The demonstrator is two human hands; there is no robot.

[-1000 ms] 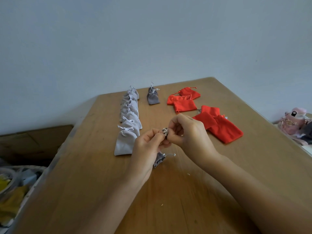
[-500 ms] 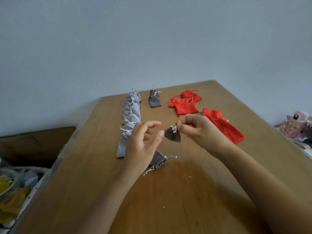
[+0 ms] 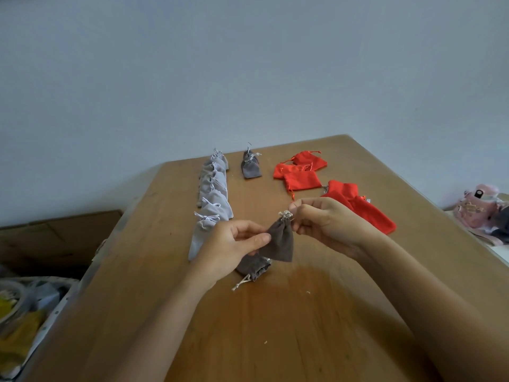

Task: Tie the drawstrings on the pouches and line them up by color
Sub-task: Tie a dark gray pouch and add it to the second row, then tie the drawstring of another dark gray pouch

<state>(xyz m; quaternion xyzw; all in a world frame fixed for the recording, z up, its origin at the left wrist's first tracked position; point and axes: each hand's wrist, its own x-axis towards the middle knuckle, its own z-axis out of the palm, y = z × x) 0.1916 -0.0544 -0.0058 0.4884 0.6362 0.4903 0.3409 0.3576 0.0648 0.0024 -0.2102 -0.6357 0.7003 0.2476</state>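
Note:
A dark grey pouch (image 3: 281, 241) with a knotted pale drawstring hangs above the wooden table (image 3: 275, 326). My right hand (image 3: 322, 221) pinches its neck by the knot. My left hand (image 3: 234, 244) pinches the pouch's left edge between thumb and fingers. Under it another dark grey pouch (image 3: 253, 267) lies on the table with its cord loose. A row of several tied light grey pouches (image 3: 212, 194) runs away on the left. One tied dark grey pouch (image 3: 250, 166) stands at the far end. Several red pouches (image 3: 303, 175) lie flat on the right.
A cardboard box (image 3: 55, 238) and a bin of clutter (image 3: 24, 307) sit past the table's left edge. Pink and dark items (image 3: 479, 208) lie on a surface beyond the right edge. A blue-grey wall rises behind the table.
The hands came apart after working at the knot; the right hand lifted the pouch by its neck. The left hand, briefly free, has now taken hold of the pouch's side.

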